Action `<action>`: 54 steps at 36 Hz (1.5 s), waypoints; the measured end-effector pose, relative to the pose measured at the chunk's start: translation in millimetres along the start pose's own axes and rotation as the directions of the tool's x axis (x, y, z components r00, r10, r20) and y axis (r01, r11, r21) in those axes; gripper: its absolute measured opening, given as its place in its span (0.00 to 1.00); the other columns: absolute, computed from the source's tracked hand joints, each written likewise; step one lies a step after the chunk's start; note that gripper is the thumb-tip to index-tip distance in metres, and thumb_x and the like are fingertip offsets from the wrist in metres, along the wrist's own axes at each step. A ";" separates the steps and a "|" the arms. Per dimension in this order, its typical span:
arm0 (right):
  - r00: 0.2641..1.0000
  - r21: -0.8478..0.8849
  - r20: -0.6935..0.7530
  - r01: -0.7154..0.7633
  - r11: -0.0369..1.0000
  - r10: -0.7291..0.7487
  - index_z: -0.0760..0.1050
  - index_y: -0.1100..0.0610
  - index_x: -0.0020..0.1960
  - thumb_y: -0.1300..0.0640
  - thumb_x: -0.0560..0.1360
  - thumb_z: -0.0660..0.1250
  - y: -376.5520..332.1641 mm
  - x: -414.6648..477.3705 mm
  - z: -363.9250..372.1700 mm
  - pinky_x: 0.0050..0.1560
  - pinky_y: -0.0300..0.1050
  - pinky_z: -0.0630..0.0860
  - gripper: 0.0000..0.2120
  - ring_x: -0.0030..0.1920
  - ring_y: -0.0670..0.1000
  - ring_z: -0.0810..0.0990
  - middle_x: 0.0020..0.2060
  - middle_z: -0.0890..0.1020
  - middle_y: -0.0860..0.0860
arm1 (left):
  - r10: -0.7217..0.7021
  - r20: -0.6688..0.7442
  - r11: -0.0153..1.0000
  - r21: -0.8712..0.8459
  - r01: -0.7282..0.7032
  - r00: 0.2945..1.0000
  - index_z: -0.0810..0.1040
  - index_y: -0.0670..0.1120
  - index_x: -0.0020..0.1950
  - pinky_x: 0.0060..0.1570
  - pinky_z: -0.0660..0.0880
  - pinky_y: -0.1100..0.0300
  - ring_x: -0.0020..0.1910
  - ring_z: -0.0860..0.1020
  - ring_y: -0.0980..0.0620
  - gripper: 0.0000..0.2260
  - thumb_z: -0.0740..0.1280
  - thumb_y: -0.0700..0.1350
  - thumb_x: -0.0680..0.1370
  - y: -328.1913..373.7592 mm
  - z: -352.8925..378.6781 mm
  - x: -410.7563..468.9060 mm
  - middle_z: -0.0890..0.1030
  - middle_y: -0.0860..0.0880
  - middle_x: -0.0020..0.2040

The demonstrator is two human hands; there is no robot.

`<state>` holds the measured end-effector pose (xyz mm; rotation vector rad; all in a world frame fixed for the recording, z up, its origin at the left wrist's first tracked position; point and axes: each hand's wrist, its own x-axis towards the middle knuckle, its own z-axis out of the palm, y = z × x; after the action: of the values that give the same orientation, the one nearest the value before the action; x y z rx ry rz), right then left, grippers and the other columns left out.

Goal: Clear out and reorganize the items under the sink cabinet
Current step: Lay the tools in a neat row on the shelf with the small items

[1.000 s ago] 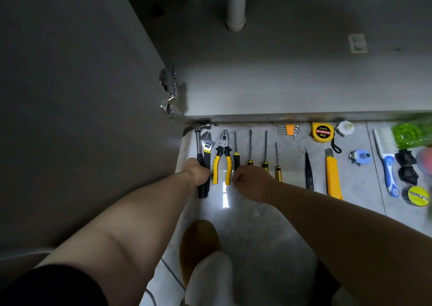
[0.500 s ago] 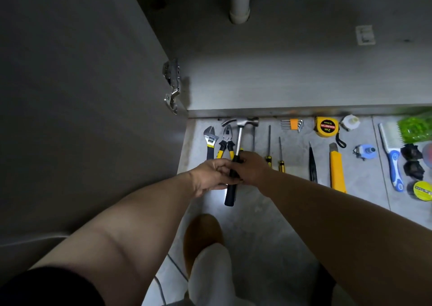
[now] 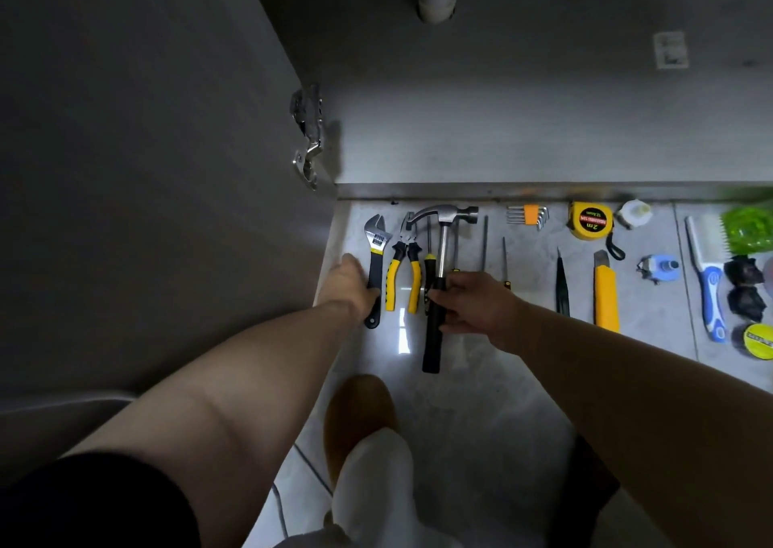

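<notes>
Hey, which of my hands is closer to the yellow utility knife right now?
Right. The right hand holds the hammer handle, just left of the utility knife. The left hand grips the wrench handle, farther left beyond the pliers.

yellow-handled pliers (image 3: 402,269), yellow tape measure (image 3: 589,221)

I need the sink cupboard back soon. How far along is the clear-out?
Done: tools lie in a row on the floor in front of the cabinet, among them pliers, tape measure and knife. In hand: the right hand grips the hammer, and the left hand holds the wrench by its handle. Left: none of these tools sits inside the cabinet yet.
</notes>
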<state>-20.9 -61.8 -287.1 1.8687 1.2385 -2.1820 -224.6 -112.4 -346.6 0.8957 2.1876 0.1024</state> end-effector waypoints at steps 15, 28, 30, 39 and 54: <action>0.999 -0.018 0.009 0.043 0.999 -0.043 0.78 0.66 0.57 0.61 0.79 0.69 -11.1 1.3 0.9 0.52 0.53 0.84 0.10 0.49 0.55 0.84 0.51 0.82 0.61 | -0.148 0.238 0.989 0.008 0.151 0.960 0.81 0.41 0.52 0.45 0.84 0.52 0.45 0.85 0.44 0.10 0.76 0.44 0.75 21.2 -12.5 1.1 0.84 0.42 0.48; 0.983 -0.031 0.013 0.182 0.983 -0.182 0.76 0.70 0.56 0.60 0.80 0.68 -45.7 -31.5 -7.6 0.47 0.49 0.84 0.12 0.48 0.54 0.84 0.47 0.82 0.60 | -0.166 0.525 0.936 -0.184 0.301 0.835 0.74 0.38 0.44 0.70 0.71 0.56 0.49 0.80 0.49 0.10 0.60 0.35 0.85 87.2 -77.6 -18.5 0.79 0.43 0.46; 0.979 -0.036 -0.004 0.202 0.979 -0.202 0.76 0.70 0.55 0.60 0.80 0.68 -50.4 -36.9 -11.8 0.45 0.47 0.84 0.12 0.47 0.55 0.84 0.48 0.82 0.61 | -0.160 0.527 0.940 -0.178 0.292 0.835 0.75 0.38 0.46 0.70 0.71 0.57 0.46 0.80 0.51 0.09 0.60 0.35 0.85 94.0 -83.9 -20.4 0.80 0.44 0.45; 0.968 -0.029 -0.063 0.240 0.970 -0.241 0.79 0.66 0.54 0.59 0.80 0.69 -61.3 -59.7 -30.9 0.39 0.41 0.83 0.09 0.43 0.52 0.86 0.48 0.84 0.60 | -0.159 0.550 0.967 -0.082 0.242 0.820 0.76 0.35 0.67 0.69 0.73 0.59 0.62 0.79 0.50 0.13 0.66 0.37 0.82 109.6 -113.9 -49.4 0.79 0.43 0.59; 0.924 -0.111 -0.150 0.339 0.934 -0.353 0.71 0.55 0.49 0.56 0.82 0.66 -91.1 -167.7 -46.2 0.39 0.41 0.82 0.05 0.43 0.51 0.76 0.45 0.72 0.57 | 0.128 0.304 0.903 -0.430 0.016 0.944 0.68 0.48 0.43 0.45 0.78 0.60 0.50 0.82 0.50 0.12 0.61 0.37 0.85 151.3 -171.0 -176.8 0.83 0.45 0.48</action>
<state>21.4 -51.1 -95.7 1.9612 1.7875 -2.1137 -171.1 -76.6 -65.2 0.6680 1.7331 0.4187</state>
